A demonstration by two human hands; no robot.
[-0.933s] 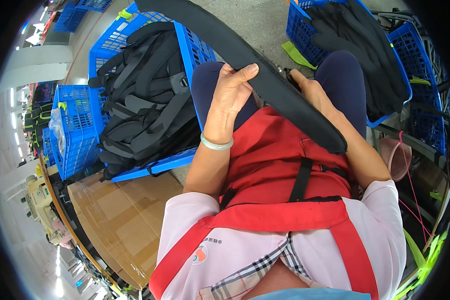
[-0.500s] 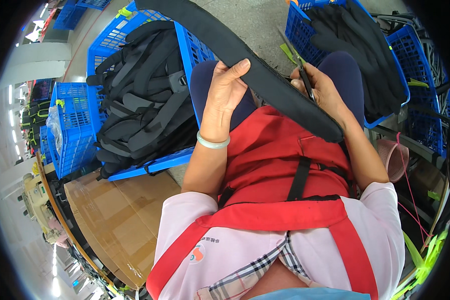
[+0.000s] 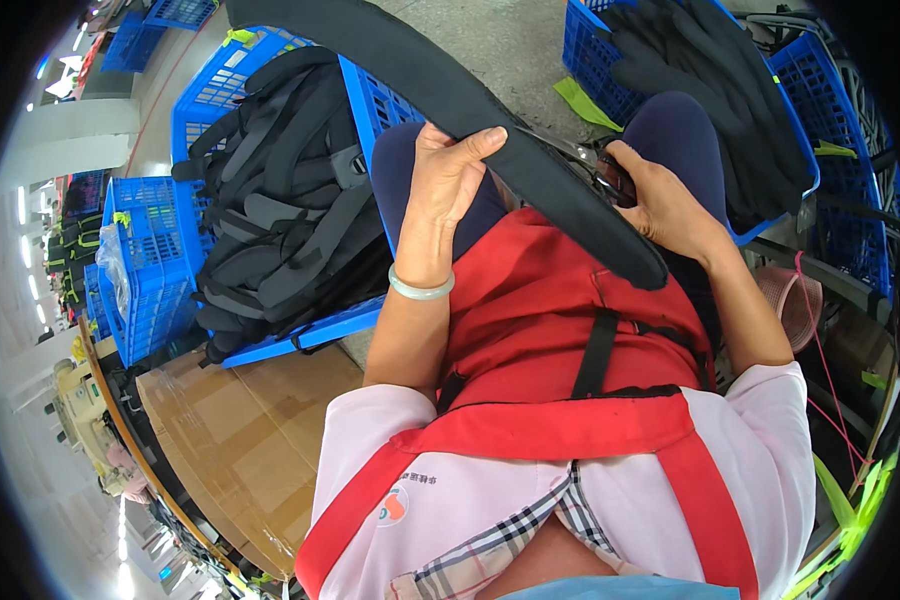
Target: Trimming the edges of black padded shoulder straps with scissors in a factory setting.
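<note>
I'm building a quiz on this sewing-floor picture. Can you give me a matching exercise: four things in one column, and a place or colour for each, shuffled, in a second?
Things:
1. long black padded strap
2. bangle
3. cardboard box
4. apron

Descriptions:
A. red
B. pale green, on the left wrist
C. held across the lap by left hand and right hand
D. brown, lower left

Pairs: 1-C, 2-B, 3-D, 4-A
</note>
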